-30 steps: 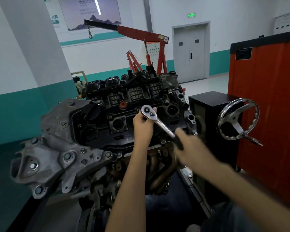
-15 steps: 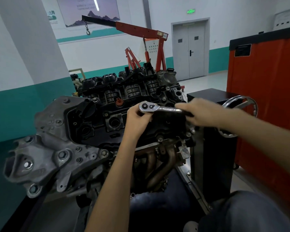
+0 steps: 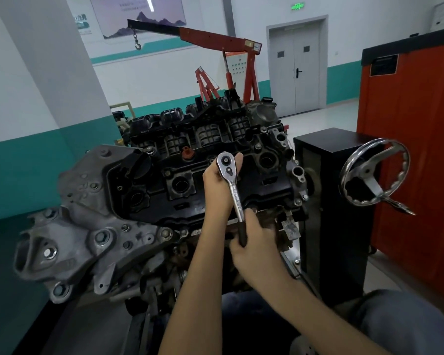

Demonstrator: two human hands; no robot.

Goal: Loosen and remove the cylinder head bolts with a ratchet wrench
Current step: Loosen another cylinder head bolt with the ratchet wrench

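A chrome ratchet wrench (image 3: 231,187) stands over the black cylinder head cover (image 3: 182,185) of an engine on a stand. Its round head sits near the cover's middle and its handle points down toward me. My left hand (image 3: 217,185) wraps around the ratchet head from behind, fingers curled at its far side. My right hand (image 3: 254,242) grips the black handle end near the cover's front edge. The bolt under the ratchet head is hidden.
A grey aluminium bracket (image 3: 69,226) juts out at the engine's left end. A black stand box (image 3: 331,201) with a chrome handwheel (image 3: 374,172) is at right, beside an orange cabinet (image 3: 415,149). A red engine hoist (image 3: 215,42) stands behind.
My right hand has swung the wrench handle from pointing right to pointing down toward me. My left hand stays at the ratchet head. The camera view shifted slightly.
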